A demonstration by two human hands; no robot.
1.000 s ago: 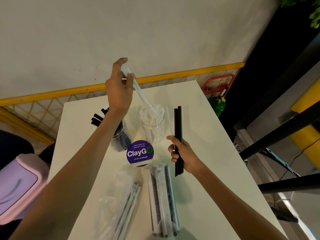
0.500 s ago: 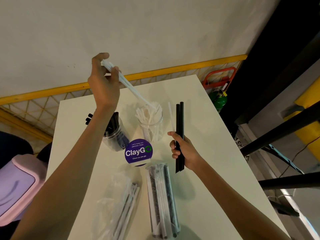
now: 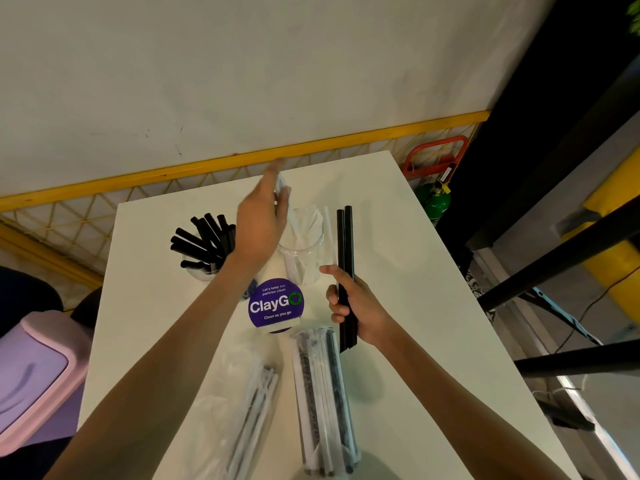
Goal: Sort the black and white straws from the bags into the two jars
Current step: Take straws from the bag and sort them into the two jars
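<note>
My left hand (image 3: 263, 220) is blurred just above the clear jar (image 3: 304, 251) that holds white straws, with the tips of white straws (image 3: 281, 184) still between its fingers. To its left stands a second jar (image 3: 204, 268) full of black straws (image 3: 204, 237). My right hand (image 3: 356, 306) grips two long black straws (image 3: 345, 271) upright, along with one thin white straw (image 3: 328, 230), right of the clear jar. Two clear bags lie near me: a bag (image 3: 323, 400) with black and white straws and a flatter bag (image 3: 249, 410) with a few straws.
A round purple ClayGo sign (image 3: 276, 305) stands in front of the jars on the white table (image 3: 415, 271). A lilac bin (image 3: 31, 375) sits at the left. A green canister (image 3: 433, 202) and black bars lie beyond the table's right edge.
My left hand has come down and to the right, from high above the black-straw jar to the mouth of the white-straw jar, lowering the white straws into it. My right hand has kept still.
</note>
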